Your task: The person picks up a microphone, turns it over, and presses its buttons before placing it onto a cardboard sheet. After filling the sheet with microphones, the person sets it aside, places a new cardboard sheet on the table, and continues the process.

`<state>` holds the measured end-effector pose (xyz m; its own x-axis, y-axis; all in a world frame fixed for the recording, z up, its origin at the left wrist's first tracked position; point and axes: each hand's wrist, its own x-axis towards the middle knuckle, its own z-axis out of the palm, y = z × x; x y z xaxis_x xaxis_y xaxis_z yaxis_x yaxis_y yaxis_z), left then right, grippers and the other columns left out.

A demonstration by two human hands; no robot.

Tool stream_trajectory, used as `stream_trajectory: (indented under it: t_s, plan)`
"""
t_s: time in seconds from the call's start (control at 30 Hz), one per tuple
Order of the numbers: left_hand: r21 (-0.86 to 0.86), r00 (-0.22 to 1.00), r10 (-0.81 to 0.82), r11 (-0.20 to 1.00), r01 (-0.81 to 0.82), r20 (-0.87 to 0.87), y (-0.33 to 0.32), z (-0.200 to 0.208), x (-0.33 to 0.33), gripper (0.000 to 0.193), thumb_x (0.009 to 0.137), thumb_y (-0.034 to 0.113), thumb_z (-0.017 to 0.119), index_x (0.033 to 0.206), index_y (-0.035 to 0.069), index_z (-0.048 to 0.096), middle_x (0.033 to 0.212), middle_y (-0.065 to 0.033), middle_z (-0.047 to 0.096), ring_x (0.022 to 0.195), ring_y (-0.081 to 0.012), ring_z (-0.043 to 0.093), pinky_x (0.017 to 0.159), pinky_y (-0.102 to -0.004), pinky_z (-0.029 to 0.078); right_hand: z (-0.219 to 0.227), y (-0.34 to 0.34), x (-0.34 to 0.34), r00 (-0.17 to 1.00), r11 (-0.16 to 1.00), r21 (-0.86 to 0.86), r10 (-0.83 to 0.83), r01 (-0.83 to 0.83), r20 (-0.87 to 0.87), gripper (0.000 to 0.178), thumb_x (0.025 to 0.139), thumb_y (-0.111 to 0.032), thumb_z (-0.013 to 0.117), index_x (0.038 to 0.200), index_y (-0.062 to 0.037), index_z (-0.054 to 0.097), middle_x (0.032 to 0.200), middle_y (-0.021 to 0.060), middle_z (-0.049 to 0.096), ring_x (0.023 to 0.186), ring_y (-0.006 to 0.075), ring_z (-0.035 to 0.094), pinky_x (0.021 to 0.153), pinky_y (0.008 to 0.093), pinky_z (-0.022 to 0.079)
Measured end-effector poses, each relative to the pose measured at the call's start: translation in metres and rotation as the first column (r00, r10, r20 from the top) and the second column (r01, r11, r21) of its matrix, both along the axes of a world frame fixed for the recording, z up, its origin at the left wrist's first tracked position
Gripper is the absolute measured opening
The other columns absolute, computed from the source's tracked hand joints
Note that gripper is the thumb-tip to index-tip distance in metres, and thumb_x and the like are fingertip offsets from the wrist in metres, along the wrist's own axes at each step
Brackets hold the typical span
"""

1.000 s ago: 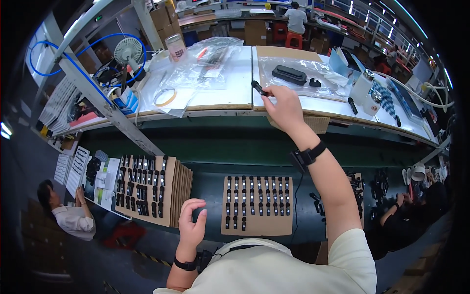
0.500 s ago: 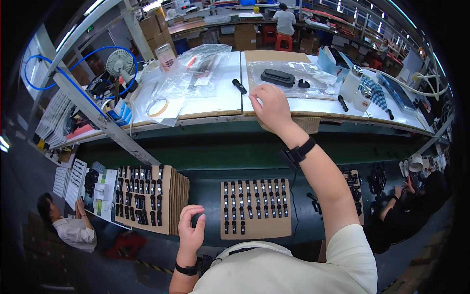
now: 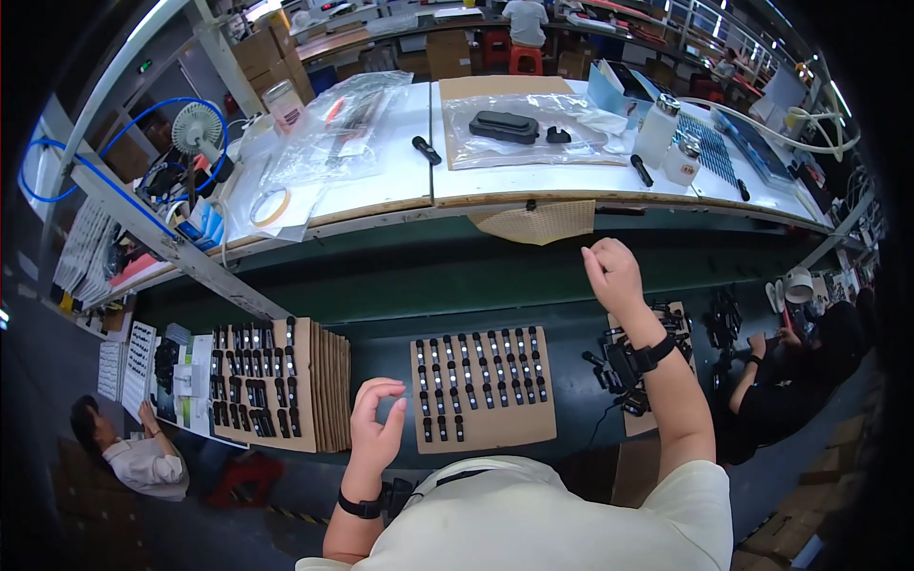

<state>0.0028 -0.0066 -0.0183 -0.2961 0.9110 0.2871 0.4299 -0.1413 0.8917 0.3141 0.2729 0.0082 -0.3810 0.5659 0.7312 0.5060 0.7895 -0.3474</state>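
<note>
My left hand is raised with fingers curved and thumb apart, holding nothing, left of a cardboard sheet. On that sheet lie rows of short black rod-shaped devices with pale patches. My right hand hovers in the air below the raised white bench's front edge, its fingers curled in; whether anything is inside cannot be seen. A perforated tan flap hangs from the bench edge beside it. Under my right wrist, more black devices lie loosely, partly hidden by the arm.
Stacked cardboard sheets with more rows of devices stand at left. The white bench bears a black case on plastic, a lone black device and bottles. People sit at both ends; a slanted post stands at left.
My right hand has drawn back from the white bench, down and to the right. The lone black device stays on the bench. My left hand keeps its pose; the view has shifted slightly.
</note>
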Motion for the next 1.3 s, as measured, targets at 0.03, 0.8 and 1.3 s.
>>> stream_trajectory:
  t_s: [0.03, 0.8, 1.3]
  plan:
    - [-0.001, 1.000, -0.010, 1.000, 0.010, -0.001, 0.004, 0.001, 0.003, 0.014, 0.088, -0.002, 0.058, 0.101, -0.001, 0.060, 0.109, -0.0109, 0.057, 0.102, -0.0190, 0.056, 0.092, -0.0293, 0.044, 0.001, 0.000, 0.007, 1.000, 1.000, -0.009, -0.011, 0.011, -0.010, 0.022, 0.088, -0.006, 0.061, 0.068, 0.0026, 0.054, 0.070, 0.0139, 0.057, 0.066, 0.0307, 0.056, 0.063, 0.0377, 0.044]
    - [0.103, 0.974, -0.118, 0.985, 0.140, -0.195, 0.050, 0.044, 0.053, 0.019, 0.080, -0.002, 0.063, 0.099, 0.000, 0.062, 0.104, -0.0142, 0.061, 0.097, -0.0268, 0.060, 0.088, -0.0336, 0.047, 0.066, 0.046, 0.009, 0.994, 0.980, -0.190, 0.043, -0.061, -0.099, 0.015, 0.097, -0.012, 0.053, 0.093, 0.0014, 0.051, 0.092, 0.0131, 0.056, 0.080, 0.0259, 0.053, 0.075, 0.0323, 0.044]
    - [-0.189, 0.999, -0.016, 0.982, 0.022, 0.030, 0.007, -0.030, 0.057, 0.014, 0.085, -0.003, 0.061, 0.098, 0.000, 0.061, 0.103, -0.0123, 0.060, 0.098, -0.0229, 0.058, 0.089, -0.0321, 0.046, -0.205, -0.046, 0.166, 0.791, 0.719, -0.446, -0.235, 0.533, 0.566, 0.031, 0.080, -0.009, 0.069, 0.110, -0.0028, 0.065, 0.111, 0.0154, 0.062, 0.103, 0.0354, 0.060, 0.092, 0.0450, 0.048]
